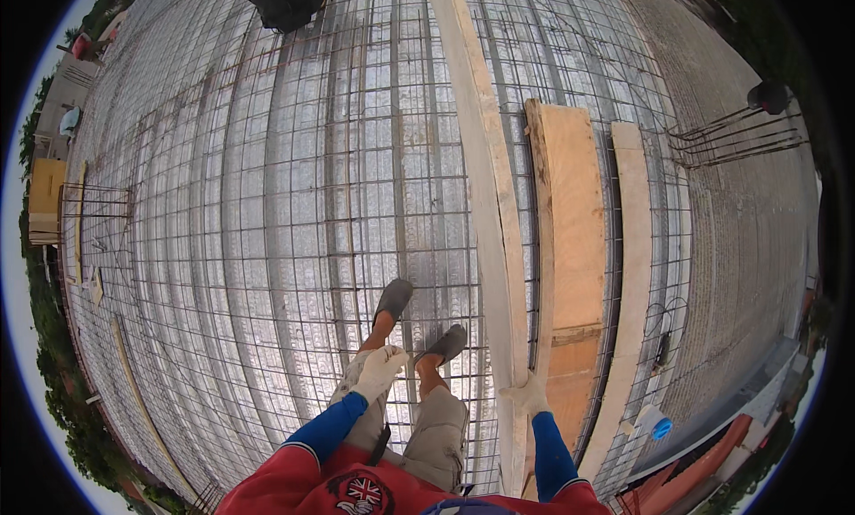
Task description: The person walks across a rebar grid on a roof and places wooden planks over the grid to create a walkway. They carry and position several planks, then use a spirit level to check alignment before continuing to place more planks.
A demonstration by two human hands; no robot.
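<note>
Head view, right hand (529,396) (gloved), touching plank (492,203)

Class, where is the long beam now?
In the head view, the long beam runs right of centre, touched by the right hand, between the shoes and the wide board.

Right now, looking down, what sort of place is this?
Probably a building site: there's a grid of metal rods over shiny sheeting, with long wooden boards lying across it.
</note>
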